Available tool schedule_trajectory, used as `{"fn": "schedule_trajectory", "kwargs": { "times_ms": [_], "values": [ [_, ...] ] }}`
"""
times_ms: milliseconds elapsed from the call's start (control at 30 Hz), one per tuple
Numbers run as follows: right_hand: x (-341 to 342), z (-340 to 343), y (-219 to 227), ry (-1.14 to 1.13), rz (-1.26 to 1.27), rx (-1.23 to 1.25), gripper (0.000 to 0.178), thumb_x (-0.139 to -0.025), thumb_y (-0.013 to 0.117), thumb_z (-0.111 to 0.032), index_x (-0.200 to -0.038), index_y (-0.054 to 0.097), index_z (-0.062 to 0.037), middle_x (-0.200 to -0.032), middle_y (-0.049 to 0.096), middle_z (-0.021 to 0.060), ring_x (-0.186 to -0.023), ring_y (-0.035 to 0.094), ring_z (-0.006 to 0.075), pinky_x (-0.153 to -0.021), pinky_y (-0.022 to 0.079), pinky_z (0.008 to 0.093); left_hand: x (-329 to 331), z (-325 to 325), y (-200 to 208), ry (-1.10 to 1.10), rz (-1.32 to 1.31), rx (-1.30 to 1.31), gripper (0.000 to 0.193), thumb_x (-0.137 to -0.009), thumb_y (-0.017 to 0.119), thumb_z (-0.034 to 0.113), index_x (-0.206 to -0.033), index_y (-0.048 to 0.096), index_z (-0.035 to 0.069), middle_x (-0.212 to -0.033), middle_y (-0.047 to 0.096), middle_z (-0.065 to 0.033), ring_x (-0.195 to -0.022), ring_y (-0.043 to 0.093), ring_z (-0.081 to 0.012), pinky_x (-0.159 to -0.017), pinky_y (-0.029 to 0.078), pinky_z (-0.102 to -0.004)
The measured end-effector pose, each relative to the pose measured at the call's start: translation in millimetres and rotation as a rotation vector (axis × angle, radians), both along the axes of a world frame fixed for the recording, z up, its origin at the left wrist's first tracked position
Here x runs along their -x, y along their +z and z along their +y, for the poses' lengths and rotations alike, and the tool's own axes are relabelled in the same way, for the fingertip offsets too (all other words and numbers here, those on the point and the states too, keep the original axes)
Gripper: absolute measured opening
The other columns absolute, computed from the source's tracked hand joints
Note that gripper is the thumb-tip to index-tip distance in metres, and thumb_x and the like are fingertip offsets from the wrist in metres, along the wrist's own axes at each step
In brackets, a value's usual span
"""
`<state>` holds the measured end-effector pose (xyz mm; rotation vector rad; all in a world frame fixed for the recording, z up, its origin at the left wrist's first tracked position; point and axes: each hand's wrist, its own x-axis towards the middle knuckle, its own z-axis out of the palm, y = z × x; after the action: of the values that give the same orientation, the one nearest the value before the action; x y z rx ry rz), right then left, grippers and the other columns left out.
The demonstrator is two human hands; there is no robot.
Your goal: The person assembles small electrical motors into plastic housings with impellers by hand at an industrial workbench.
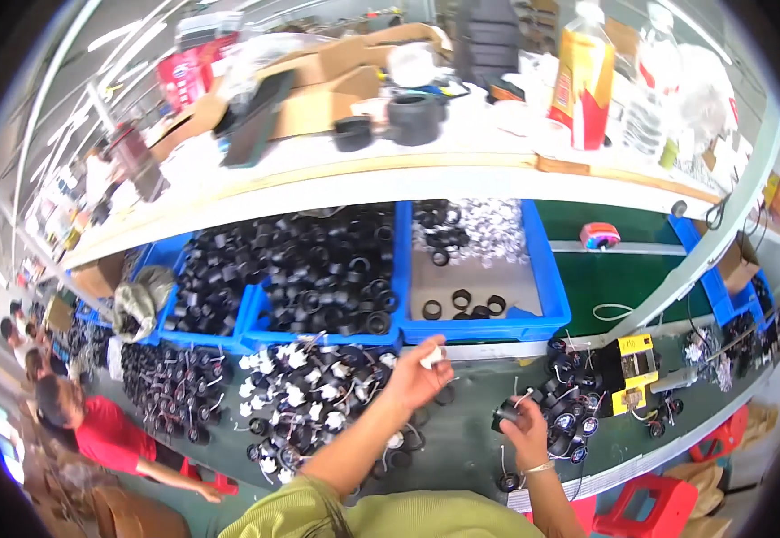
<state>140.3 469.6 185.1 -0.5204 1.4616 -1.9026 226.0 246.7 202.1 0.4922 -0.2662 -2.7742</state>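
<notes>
Over the green bench, my left hand (pixel 413 380) is closed with a small white plastic part (pixel 431 359) between its fingertips. My right hand (pixel 528 434) grips a black round motor part (pixel 504 413) with thumb and fingers; a thin white wire seems to rise from it. Below and left of my left hand lies a pile of black motors with white pieces (pixel 313 394) and loose wires. Just right of my right hand is another cluster of black wired motors (pixel 571 403). A single wired motor (pixel 508 482) lies near the bench's front edge.
Blue bins of black rings (pixel 296 255) stand behind the hands; another blue bin (pixel 547 269) holds rings and small clear pieces. Above runs a cluttered shelf (pixel 408 170). A yellow fixture (pixel 636 368) stands right, near red stools (pixel 645 507). Another person in red (pixel 112 435) is at left.
</notes>
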Motion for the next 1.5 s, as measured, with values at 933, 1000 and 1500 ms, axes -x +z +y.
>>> {"fn": "schedule_trajectory", "kwargs": {
  "times_ms": [933, 1000, 1500],
  "values": [
    [-128.6, -62.5, 91.5, 0.152, 0.856, 0.188, 0.035, -0.080, 0.048, -0.024, -0.103, 0.044, 0.0011, -0.099, 0.048, 0.0165, -0.089, 0.048, 0.0268, -0.080, 0.039, 0.0342, -128.1, 105.6, 64.2, 0.443, 0.185, 0.530, 0.041, -0.089, 0.032, 0.028, -0.115, 0.041, -0.002, -0.125, 0.039, -0.0202, -0.113, 0.040, -0.0251, -0.096, 0.030, -0.0376],
    [-129.1, -64.7, 92.2, 0.127, 0.944, 0.217, 0.036, -0.080, 0.048, -0.026, -0.103, 0.043, 0.0011, -0.098, 0.048, 0.0175, -0.087, 0.047, 0.0285, -0.078, 0.039, 0.0351, -128.9, 106.7, 65.0, 0.450, 0.168, 0.580, 0.044, -0.088, 0.033, 0.030, -0.117, 0.039, -0.002, -0.126, 0.038, -0.0203, -0.114, 0.040, -0.0254, -0.096, 0.030, -0.0374],
    [-134.7, -28.7, 78.2, 0.290, 0.809, -0.009, 0.038, -0.080, 0.038, -0.018, -0.110, 0.035, 0.0038, -0.111, 0.037, 0.0172, -0.100, 0.039, 0.0253, -0.087, 0.032, 0.0346, -141.5, 119.4, 48.1, 0.200, 0.046, 1.178, 0.075, -0.084, 0.030, 0.054, -0.132, 0.017, -0.002, -0.133, 0.022, -0.0131, -0.122, 0.024, -0.0219, -0.099, 0.021, -0.0334]
  ]
}}
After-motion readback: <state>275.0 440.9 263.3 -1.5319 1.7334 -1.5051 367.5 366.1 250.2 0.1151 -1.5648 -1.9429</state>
